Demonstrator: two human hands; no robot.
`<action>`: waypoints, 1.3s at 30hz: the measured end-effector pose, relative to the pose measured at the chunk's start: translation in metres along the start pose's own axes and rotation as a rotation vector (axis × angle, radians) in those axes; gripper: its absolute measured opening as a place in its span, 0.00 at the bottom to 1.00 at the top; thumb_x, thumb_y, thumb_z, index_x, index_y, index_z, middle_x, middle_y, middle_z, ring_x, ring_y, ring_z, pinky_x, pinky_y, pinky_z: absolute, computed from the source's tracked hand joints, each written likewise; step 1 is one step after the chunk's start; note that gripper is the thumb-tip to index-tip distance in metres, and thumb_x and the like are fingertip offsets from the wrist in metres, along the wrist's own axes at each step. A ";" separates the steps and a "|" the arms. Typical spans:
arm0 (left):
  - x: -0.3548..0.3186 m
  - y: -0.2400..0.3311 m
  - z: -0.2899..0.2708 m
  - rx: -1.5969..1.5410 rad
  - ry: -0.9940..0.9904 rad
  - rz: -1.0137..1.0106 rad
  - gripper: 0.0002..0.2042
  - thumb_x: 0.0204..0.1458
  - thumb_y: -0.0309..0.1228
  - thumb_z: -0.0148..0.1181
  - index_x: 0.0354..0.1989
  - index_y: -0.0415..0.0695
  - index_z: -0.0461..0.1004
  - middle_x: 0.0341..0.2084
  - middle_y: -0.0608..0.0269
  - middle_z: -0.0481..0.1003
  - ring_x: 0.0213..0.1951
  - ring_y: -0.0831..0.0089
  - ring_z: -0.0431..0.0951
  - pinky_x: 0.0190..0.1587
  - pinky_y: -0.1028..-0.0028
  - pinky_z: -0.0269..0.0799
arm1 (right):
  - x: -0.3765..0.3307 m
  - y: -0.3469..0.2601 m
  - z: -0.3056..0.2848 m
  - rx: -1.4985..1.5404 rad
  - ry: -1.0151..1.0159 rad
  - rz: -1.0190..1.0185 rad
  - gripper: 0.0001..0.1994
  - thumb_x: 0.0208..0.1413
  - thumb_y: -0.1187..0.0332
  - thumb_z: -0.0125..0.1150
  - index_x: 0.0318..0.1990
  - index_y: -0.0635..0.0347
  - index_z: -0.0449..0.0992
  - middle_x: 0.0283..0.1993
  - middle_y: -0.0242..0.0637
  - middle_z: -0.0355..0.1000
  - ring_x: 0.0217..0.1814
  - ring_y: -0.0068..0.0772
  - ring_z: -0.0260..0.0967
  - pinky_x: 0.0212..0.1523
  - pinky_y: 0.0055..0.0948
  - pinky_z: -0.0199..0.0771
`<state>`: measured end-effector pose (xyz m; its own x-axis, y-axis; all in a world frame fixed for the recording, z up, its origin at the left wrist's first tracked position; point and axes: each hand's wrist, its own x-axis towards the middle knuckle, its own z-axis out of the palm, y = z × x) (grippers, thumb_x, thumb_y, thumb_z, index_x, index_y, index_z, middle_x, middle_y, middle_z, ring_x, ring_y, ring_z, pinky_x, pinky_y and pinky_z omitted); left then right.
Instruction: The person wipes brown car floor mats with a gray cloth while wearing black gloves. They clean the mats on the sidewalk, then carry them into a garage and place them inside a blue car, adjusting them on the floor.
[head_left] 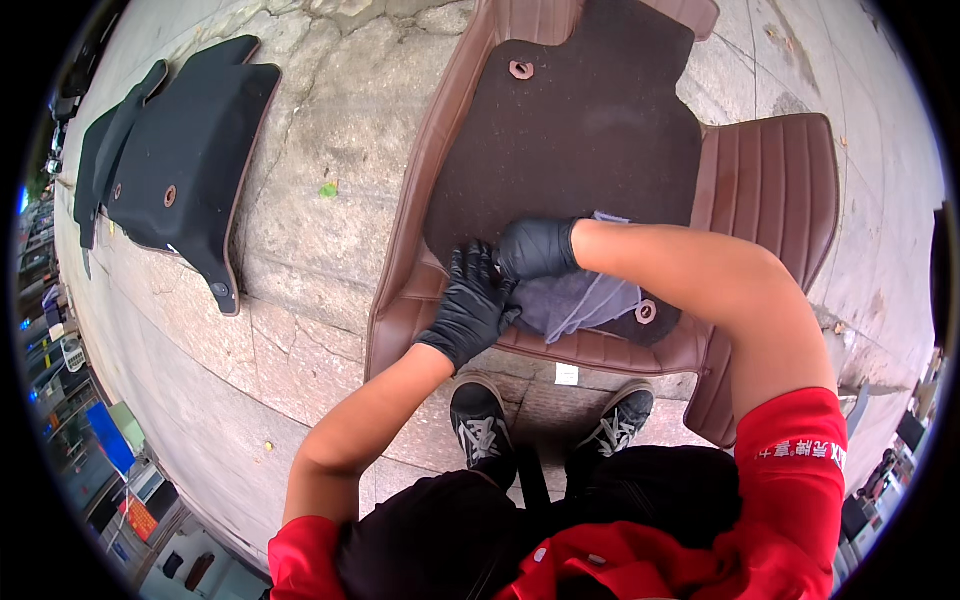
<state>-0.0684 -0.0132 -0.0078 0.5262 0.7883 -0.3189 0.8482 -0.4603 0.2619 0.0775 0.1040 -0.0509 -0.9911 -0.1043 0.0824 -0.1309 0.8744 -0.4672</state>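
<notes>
A brown quilted leather car floor mat lies on the pavement before me, with a dark brown carpet mat laid inside it. Both my hands wear black gloves and meet at the carpet's near-left edge. My left hand rests there with its fingers stretched out, the tips against the right hand. My right hand is closed in a fist; what its fingers grip is hidden. A grey-purple cloth lies crumpled on the mat under my right wrist, touching the left thumb. Brown ring fasteners show on the carpet.
To the left, black moulded car mats with brown rings lie overlapping on the cracked stone pavement. A small white label sits at the brown mat's near edge, just ahead of my shoes. A green leaf lies between the mats.
</notes>
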 end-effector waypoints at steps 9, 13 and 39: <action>0.002 -0.008 -0.002 -0.015 -0.054 0.078 0.31 0.43 0.48 0.56 0.55 0.44 0.64 0.53 0.35 0.59 0.57 0.35 0.52 0.61 0.44 0.40 | 0.020 0.008 -0.003 -0.075 -0.100 -0.065 0.04 0.38 0.72 0.57 0.25 0.58 0.76 0.24 0.40 0.72 0.28 0.43 0.72 0.28 0.38 0.73; 0.004 -0.007 -0.001 -0.005 -0.053 0.072 0.32 0.42 0.49 0.57 0.55 0.47 0.64 0.53 0.37 0.60 0.57 0.36 0.53 0.61 0.44 0.40 | 0.008 0.010 0.013 0.069 -0.101 0.045 0.04 0.38 0.71 0.58 0.25 0.56 0.75 0.25 0.39 0.72 0.28 0.43 0.71 0.28 0.37 0.72; 0.003 0.002 0.005 0.034 -0.077 0.031 0.32 0.46 0.47 0.54 0.61 0.53 0.56 0.58 0.38 0.52 0.59 0.36 0.49 0.60 0.42 0.39 | 0.006 0.009 0.011 0.003 0.003 0.029 0.05 0.29 0.72 0.61 0.18 0.57 0.72 0.20 0.40 0.70 0.23 0.45 0.69 0.24 0.40 0.70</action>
<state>-0.0649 -0.0140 -0.0126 0.5541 0.7404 -0.3806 0.8324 -0.4988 0.2416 0.0698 0.1061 -0.0646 -0.9944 -0.0776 0.0712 -0.1022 0.8757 -0.4720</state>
